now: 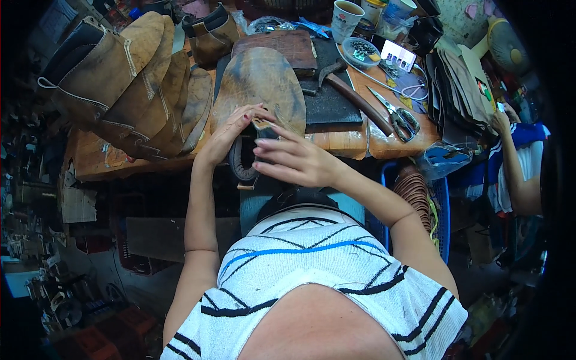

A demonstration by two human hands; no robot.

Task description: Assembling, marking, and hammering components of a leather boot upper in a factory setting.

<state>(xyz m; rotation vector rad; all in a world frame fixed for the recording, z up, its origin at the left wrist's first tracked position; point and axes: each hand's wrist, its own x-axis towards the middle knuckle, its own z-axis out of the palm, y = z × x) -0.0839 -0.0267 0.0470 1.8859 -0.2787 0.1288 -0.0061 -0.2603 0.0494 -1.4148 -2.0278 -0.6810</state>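
Note:
A brown leather boot upper with dark blotches lies over the near edge of the bench, its rounded front pointing away from me. Its dark padded collar faces me, with a small pull loop at the bottom. My left hand rests along the left side of the opening, fingers bent over the leather. From the right, my right hand reaches across the opening with curled fingers at its edge; the thumb is hidden. Several similar boot uppers stand nested in a stack to the left.
On the wooden bench lie a hammer, scissors and a dark mat. Behind are a tub of small metal parts and a cup. A blue crate stands below. Another person's hand is at right.

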